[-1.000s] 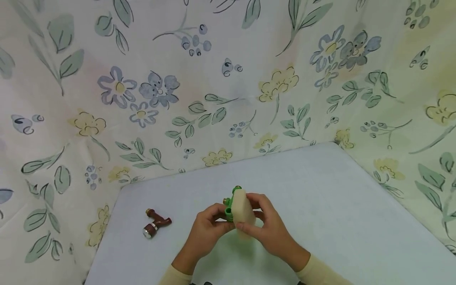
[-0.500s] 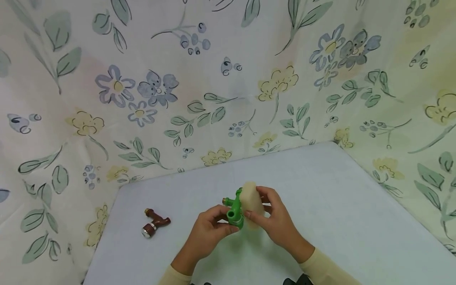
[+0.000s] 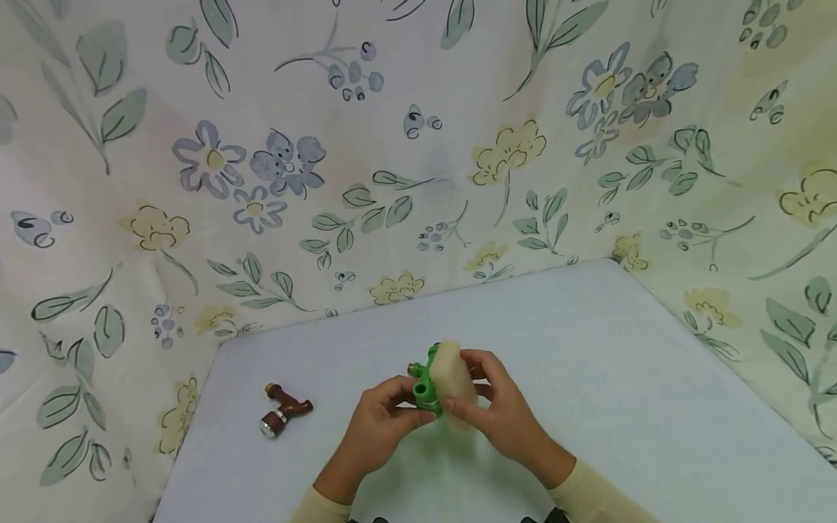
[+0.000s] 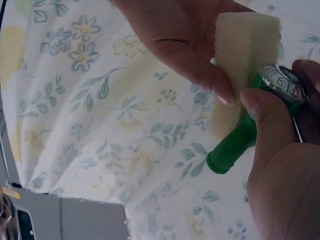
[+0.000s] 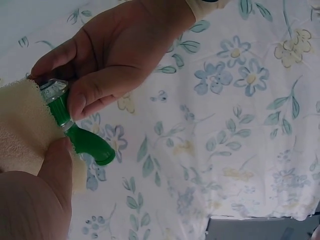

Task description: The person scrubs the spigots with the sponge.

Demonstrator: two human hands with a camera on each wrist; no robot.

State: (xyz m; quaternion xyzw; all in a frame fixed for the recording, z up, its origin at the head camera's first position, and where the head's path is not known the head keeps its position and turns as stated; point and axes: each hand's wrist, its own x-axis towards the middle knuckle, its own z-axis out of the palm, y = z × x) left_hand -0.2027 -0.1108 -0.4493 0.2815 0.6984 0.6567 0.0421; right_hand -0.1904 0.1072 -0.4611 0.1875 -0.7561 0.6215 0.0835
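Note:
A green tap (image 3: pixel 428 391) with a silver-coloured knob end is gripped between the thumb and fingers of my left hand (image 3: pixel 384 421), raised over the table. My right hand (image 3: pixel 500 410) holds a cream sponge (image 3: pixel 454 381) against the tap's side. In the left wrist view the sponge (image 4: pixel 245 55) stands behind the tap's green spout (image 4: pixel 230 152), near the thumb. Seen from the right wrist, the sponge (image 5: pixel 25 125) touches the tap body (image 5: pixel 87 142) and covers part of it. The fingers behind the sponge are partly hidden.
A brown tap (image 3: pixel 285 410) with brass and silver-coloured ends lies on the left of the white table (image 3: pixel 556 327). Cloth with a floral print (image 3: pixel 418 181) hangs behind the table and along its sides.
The sponge swung up and right, baring more of the green tap, then came back down and left along it. Both hands keep their hold. The brown tap stays where it was.

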